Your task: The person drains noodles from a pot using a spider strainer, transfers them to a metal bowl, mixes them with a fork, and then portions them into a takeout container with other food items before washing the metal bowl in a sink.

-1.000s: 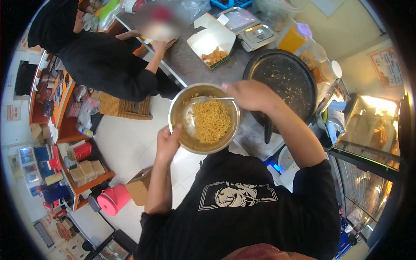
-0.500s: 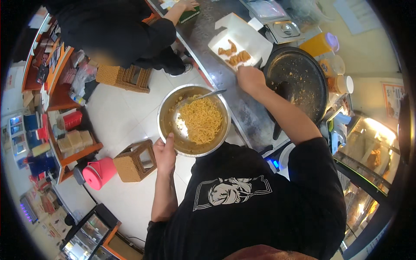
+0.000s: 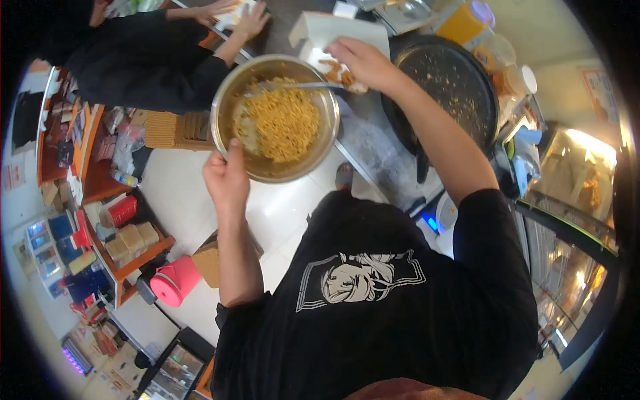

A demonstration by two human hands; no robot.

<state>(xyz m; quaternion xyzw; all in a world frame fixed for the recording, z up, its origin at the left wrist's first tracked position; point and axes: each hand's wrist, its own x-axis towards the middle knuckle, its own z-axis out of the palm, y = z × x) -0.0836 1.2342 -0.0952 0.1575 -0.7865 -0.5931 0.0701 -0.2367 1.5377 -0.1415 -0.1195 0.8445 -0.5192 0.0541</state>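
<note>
My left hand [image 3: 227, 175] grips the near-left rim of a steel mixing bowl [image 3: 222, 110], thumb over the edge, fingers underneath. The bowl is held up off any surface, beside the counter. Cooked yellow noodles [image 3: 283, 127] lie in it, and a metal utensil [image 3: 307, 85] rests across them with its handle over the right rim. My right hand [image 3: 363, 63] is over a white carton box [image 3: 320, 30] with its lid up. Its fingers are curled; whatever they may hold is hidden. Fried brown pieces [image 3: 333, 70] show in the box below the fingers.
A large black pan [image 3: 453, 93] sits right of the box on the steel counter [image 3: 373, 153]. Lidded containers [image 3: 467, 20] stand behind it. A co-worker in black [image 3: 143, 73] works at the far left with both hands on the counter. Pink bucket [image 3: 175, 283] on the floor.
My left hand has lifted the bowl up and left, closer to the box. My right hand has moved from the box's near edge to above its inside. The co-worker's second hand now shows.
</note>
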